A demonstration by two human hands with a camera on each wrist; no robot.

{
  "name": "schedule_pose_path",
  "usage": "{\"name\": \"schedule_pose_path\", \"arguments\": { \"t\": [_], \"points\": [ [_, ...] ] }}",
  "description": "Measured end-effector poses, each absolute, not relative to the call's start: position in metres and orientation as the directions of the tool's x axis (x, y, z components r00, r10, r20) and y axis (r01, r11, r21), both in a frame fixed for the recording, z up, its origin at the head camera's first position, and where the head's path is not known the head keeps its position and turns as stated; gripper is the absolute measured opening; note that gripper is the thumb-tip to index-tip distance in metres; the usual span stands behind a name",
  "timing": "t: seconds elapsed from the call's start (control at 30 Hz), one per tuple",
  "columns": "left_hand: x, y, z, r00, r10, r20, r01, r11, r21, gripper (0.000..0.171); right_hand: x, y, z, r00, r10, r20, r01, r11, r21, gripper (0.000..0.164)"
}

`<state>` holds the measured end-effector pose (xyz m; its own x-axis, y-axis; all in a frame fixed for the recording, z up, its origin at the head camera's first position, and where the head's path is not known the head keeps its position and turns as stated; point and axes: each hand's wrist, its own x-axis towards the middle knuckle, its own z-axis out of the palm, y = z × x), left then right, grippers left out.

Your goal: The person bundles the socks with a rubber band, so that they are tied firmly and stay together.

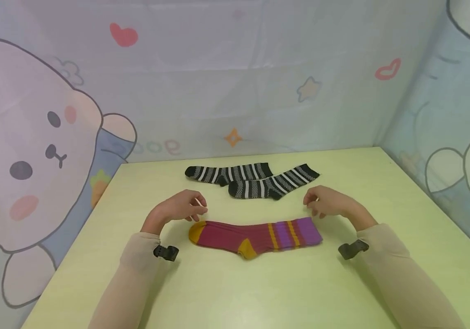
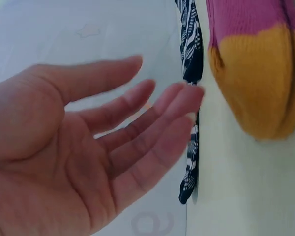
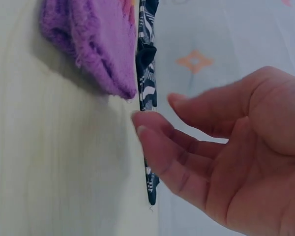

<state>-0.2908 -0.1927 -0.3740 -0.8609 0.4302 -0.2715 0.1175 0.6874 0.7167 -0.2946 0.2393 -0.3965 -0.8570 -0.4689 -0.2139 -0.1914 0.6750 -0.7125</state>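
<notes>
A maroon sock (image 1: 222,235) with mustard toe and heel and a purple striped cuff lies flat across the table, its layered edges suggesting a stacked pair. Just above its mustard toe (image 2: 258,83) hovers my left hand (image 1: 183,205), fingers loosely bent and holding nothing. My right hand (image 1: 327,201) is by the purple cuff (image 3: 88,49), also with nothing in its relaxed fingers. Farther back lie two black-and-white patterned socks, one on the left (image 1: 239,172) and one on the right (image 1: 273,183), the right one partly overlapping the other.
The pale yellow-green table (image 1: 235,292) extends around the socks. A printed cloth (image 1: 218,91) with cartoon figures hangs behind it and along both sides. Black straps with small dark devices sit on both wrists, over light sleeves (image 1: 129,274).
</notes>
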Motion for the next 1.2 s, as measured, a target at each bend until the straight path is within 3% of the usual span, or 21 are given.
{"name": "schedule_pose_path", "arguments": {
  "t": [0.2,0.53,0.8,1.2],
  "points": [
    [-0.304,-0.17,-0.374,-0.934,0.323,-0.149,0.092,0.624,0.776,0.029,-0.308,0.244,-0.396,-0.911,-0.396,-0.117,-0.188,0.651,-0.735,0.023],
    [-0.326,-0.144,-0.375,-0.956,0.279,-0.089,0.103,0.606,0.789,0.034,-0.336,0.251,-0.388,-0.961,-0.273,0.039,-0.219,0.671,-0.708,0.028],
    [-0.342,-0.138,-0.382,-0.944,0.293,-0.153,0.073,0.636,0.768,0.042,-0.354,0.258,-0.385,-0.981,-0.174,0.086,-0.185,0.708,-0.682,0.031],
    [-0.36,-0.131,-0.391,-0.932,0.26,-0.254,-0.029,0.645,0.764,0.047,-0.385,0.261,-0.397,-0.992,-0.118,0.048,-0.121,0.761,-0.638,0.037]
  ]
}}
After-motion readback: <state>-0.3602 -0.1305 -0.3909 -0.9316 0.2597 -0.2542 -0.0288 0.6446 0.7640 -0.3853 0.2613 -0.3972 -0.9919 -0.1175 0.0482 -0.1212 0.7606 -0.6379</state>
